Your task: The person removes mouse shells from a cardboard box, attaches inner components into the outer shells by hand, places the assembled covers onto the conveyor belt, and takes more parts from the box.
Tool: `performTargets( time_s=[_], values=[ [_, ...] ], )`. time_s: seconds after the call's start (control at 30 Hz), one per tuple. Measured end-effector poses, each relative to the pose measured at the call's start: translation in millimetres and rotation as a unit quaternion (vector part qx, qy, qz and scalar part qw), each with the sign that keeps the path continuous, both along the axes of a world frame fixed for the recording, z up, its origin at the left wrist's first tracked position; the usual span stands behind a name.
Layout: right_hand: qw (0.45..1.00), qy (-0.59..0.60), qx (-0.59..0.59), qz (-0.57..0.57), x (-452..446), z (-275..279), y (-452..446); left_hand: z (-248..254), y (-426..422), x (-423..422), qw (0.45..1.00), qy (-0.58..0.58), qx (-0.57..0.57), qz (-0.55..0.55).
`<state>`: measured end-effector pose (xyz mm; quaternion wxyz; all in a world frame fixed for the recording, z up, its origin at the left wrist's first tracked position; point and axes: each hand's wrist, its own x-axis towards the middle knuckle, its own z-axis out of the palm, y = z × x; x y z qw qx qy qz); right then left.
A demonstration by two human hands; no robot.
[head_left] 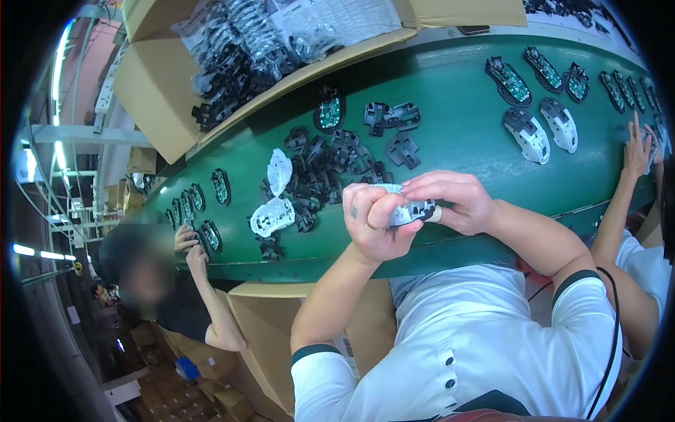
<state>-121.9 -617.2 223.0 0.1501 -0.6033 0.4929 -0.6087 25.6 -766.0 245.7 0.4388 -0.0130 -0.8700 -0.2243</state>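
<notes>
Both my hands meet in front of me, above the near edge of the green bench. My left hand [373, 224] is closed around a white computer mouse shell [402, 214] with a black piece fitted at its end. The fingers of my right hand [460, 202] grip the other end of the same shell. Left of my hands, a heap of black plastic mouse parts [320, 172] lies on the bench. Two white shells [273, 216] rest at the heap's left side. Behind it sits a black mouse base with a green circuit board [329, 114].
A cardboard box [158, 91] of bagged and loose black parts stands at the back left. Mouse bases with boards [509, 81] and two grey-white shells [527, 135] lie at right. Co-workers' hands [636, 148] work at both sides along the green bench [450, 119].
</notes>
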Motion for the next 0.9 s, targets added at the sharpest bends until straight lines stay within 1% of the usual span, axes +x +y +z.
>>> performTargets(
  time_s=[0.07, 0.17, 0.2, 0.3, 0.33, 0.47, 0.6, 0.67, 0.73, 0.77, 0.87, 0.9],
  values=[
    [1.000, 0.003, -0.004, -0.007, 2.1, 2.5, 0.5, -1.1, -1.3, 2.3, 1.000, 0.010, 0.011, -0.018],
    [0.998, 0.036, -0.033, -0.030, 9.4, 12.5, -1.0, -4.6, 2.5, 6.0, 0.997, 0.017, 0.061, -0.042],
    [0.997, 0.047, -0.053, -0.032, 12.6, 8.5, -2.1, -4.9, 2.2, 6.6, 0.996, 0.020, 0.070, -0.049],
    [0.999, 0.017, -0.046, -0.012, 22.3, -0.2, 0.7, -5.2, 3.3, 8.7, 0.993, 0.021, 0.091, -0.068],
    [0.997, 0.036, -0.065, -0.024, 22.8, 0.8, -0.3, -3.2, 2.8, 11.2, 0.993, 0.015, 0.092, -0.069],
    [0.997, 0.049, -0.046, -0.041, 29.0, 10.1, 4.4, 4.9, 2.1, 11.8, 0.992, 0.013, 0.104, -0.075],
    [0.997, 0.039, -0.028, -0.063, 32.1, 17.4, 5.4, -7.7, 2.6, 8.5, 0.986, 0.025, 0.140, -0.081],
    [0.996, 0.031, -0.014, -0.087, 35.2, 20.2, 5.3, -9.6, 7.6, 9.1, 0.982, 0.009, 0.176, -0.063],
    [0.996, -0.007, 0.032, -0.089, 38.3, 18.4, 7.9, -10.4, 10.5, 9.8, 0.977, -0.003, 0.204, -0.054],
    [0.994, -0.024, 0.053, -0.089, 39.2, 17.6, 9.5, -9.5, 13.8, 10.8, 0.973, -0.028, 0.224, -0.045],
    [0.972, -0.137, 0.174, -0.075, 38.3, 17.3, 11.7, -8.3, 17.6, 13.3, 0.956, -0.095, 0.278, -0.019],
    [0.970, -0.158, 0.170, -0.071, 38.2, 16.3, 8.8, -12.6, 12.4, 11.3, 0.967, -0.105, 0.233, -0.017]
  ],
)
